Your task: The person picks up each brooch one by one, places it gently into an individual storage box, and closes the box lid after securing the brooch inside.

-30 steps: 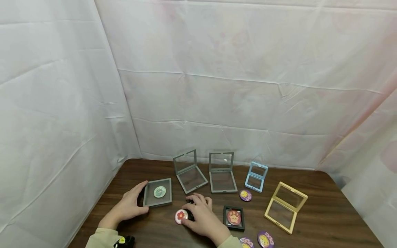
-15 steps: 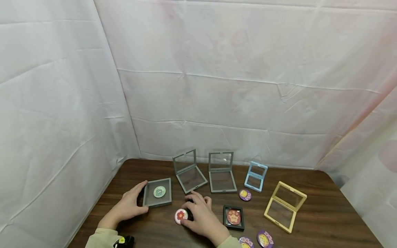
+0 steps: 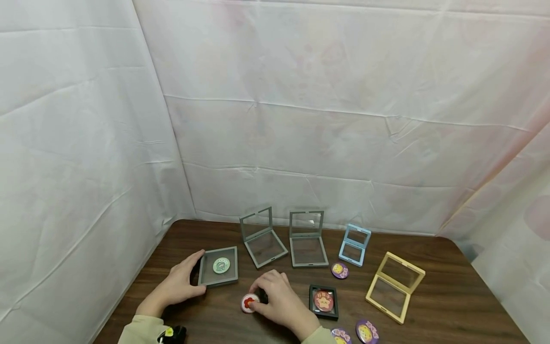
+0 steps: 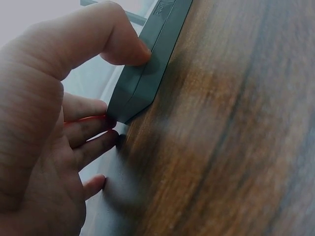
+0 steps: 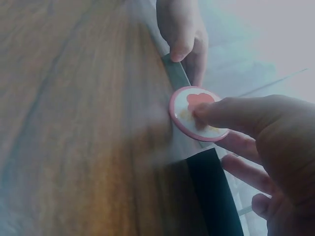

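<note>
My left hand (image 3: 180,282) spans the left side of a closed grey display case (image 3: 237,265) with a green round badge (image 3: 221,265) inside. Its thumb presses the case's front side (image 4: 160,73) in the left wrist view, while the other fingers reach around the far corner. My right hand (image 3: 281,301) pinches a round white badge (image 3: 246,304) with a red flower. In the right wrist view the thumb lies on the badge face (image 5: 184,115), fingers behind it. A black case (image 5: 211,191) sits beside the badge, mostly hidden by the right hand in the head view.
Two open grey cases (image 3: 310,264) stand at the back, with an open blue case (image 3: 343,251) to their right. A yellow case (image 3: 384,313) stands open at right. Near the right hand lies a black case (image 3: 336,306) holding a red badge. Several purple badges (image 3: 340,271) lie around.
The right hand's outstretched fingers have drawn in, and the flower badge has shifted slightly left, its thumb now covering more of the face. The left hand and grey case have stayed put.
</note>
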{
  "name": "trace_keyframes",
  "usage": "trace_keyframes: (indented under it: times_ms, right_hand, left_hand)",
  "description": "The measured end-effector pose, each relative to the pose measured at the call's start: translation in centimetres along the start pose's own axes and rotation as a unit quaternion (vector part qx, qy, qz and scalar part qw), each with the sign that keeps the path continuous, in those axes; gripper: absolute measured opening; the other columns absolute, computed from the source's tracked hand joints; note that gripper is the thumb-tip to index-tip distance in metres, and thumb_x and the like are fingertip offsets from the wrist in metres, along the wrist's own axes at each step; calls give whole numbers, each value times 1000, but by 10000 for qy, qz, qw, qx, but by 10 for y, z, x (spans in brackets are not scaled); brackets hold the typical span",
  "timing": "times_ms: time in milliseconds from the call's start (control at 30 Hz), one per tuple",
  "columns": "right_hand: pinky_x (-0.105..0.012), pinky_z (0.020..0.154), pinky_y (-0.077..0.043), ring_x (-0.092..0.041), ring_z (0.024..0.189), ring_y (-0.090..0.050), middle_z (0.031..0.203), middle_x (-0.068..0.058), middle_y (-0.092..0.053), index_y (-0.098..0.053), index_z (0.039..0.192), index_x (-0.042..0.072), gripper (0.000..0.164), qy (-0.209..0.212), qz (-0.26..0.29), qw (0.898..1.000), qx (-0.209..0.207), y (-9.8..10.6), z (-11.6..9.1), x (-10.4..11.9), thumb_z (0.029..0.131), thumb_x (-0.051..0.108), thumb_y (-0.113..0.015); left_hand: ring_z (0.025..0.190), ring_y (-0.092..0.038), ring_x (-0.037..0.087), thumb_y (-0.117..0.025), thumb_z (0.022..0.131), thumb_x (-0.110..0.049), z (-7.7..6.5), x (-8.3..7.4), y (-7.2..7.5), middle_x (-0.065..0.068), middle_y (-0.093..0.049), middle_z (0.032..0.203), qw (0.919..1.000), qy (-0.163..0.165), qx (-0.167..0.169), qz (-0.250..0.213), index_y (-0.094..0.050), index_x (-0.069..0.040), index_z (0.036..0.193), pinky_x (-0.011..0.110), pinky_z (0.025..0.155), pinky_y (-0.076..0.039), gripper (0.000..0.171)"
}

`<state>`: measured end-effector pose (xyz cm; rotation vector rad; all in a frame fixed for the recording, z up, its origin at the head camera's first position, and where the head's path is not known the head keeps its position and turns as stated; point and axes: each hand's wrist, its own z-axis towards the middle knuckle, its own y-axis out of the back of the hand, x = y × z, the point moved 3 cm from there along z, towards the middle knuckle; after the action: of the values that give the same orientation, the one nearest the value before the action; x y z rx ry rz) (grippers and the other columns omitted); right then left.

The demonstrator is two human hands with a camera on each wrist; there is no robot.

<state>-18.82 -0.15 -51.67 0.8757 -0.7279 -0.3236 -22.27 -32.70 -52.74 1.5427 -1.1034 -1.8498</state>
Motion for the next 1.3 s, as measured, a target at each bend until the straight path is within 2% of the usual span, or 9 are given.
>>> trace_keyframes:
  times_ms: [200,433,667,1133,1300]
  right_hand:
    - [-22,81,-39,-3,92,-62,95,19,-72,-75,97,25,15,6,431,9990,84,5,4,2,93,21,-89]
    - [-19,76,-56,3,85,-66,93,14,-72,-75,99,18,8,-64,1384,9900,252,6,5,8,100,17,-83]
    - [-17,73,-57,9,83,-63,93,12,-72,-75,100,16,8,-3,1418,9897,191,7,5,9,100,15,-83]
    - [-20,75,-57,10,84,-63,94,16,-70,-75,102,20,6,-413,1687,9844,288,10,3,3,103,19,-81]
    - [-19,75,-58,8,84,-63,94,15,-70,-76,103,18,4,-393,1738,9839,162,12,4,-1,103,18,-80]
  left_hand:
    - [152,-40,54,-88,83,-27,-1,-1,0,29,-39,169,10000,-21,-28,-1,-35,3,167,83,112,-29,104]
    - [152,-39,54,-88,83,-27,-1,-1,1,30,-38,169,10000,-46,-8,-10,-35,3,167,83,112,-28,104]
    - [153,-39,55,-87,83,-28,-1,-1,0,30,-38,169,10000,-60,-5,-28,-35,4,167,83,112,-28,104]
    - [152,-39,55,-87,82,-26,-1,-2,0,31,-38,169,10000,-71,-60,-23,-35,5,167,83,111,-29,104]
    - [153,-38,56,-84,86,-25,-1,-4,2,30,-39,169,9998,-112,-177,-2,-35,5,167,86,109,-29,99]
